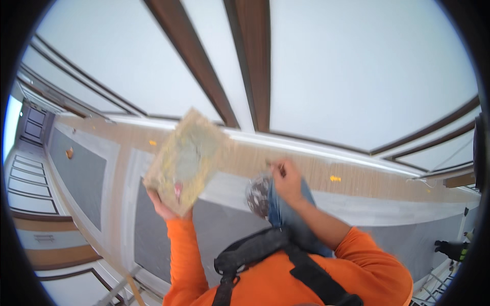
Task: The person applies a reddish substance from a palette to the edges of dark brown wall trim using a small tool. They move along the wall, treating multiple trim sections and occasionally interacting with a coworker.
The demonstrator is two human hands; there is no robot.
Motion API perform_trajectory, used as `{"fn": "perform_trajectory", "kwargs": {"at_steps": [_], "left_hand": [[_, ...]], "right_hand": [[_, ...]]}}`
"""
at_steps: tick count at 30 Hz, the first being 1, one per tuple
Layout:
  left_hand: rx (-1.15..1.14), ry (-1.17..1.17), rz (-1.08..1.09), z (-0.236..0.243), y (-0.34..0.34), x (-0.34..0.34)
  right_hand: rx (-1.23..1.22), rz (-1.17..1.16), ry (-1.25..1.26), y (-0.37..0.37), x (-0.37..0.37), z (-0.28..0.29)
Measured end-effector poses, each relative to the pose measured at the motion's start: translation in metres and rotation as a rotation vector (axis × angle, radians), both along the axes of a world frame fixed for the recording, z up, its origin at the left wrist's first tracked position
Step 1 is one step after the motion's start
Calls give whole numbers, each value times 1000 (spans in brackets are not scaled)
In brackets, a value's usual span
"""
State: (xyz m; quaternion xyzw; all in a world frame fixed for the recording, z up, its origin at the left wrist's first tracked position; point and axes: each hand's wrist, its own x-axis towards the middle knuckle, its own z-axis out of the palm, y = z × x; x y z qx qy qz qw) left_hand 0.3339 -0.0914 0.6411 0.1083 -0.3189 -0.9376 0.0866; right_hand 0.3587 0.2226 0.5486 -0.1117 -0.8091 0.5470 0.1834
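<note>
My left hand [166, 206] grips the lower edge of a tilted rectangular board [162, 168]. Its face is smeared with yellow, and a patch of grey-green paste [191, 155] covers the middle. A small red-pink mark or piece [178, 189] shows near the board's lower end. To the right of the board, apart from it, my right hand [287, 179] is raised over my knee with its fingers curled together. Something small and dark appears at those fingertips, too blurred to name. Below that hand is a dark, white-spattered round pad [259, 196] at my jeans knee.
A white wall [367, 76] with dark brown trim [255, 66] stands ahead. Wood-look flooring and grey sheeting [219, 239] run along it, with a yellow marker [335, 179] on the floor. A metal ladder-like frame [120, 290] is at lower left. Another person's dark sleeve [451, 250] shows far right.
</note>
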Motion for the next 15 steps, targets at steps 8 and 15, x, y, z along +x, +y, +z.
{"fn": "perform_trajectory", "kwargs": {"at_steps": [8,15], "left_hand": [[116,-30,150,212,20,-62],[226,9,190,260,60,-57]], "right_hand": [[82,48,-459,9,-31,3],[174,-24,-720,168,-10,25]]}}
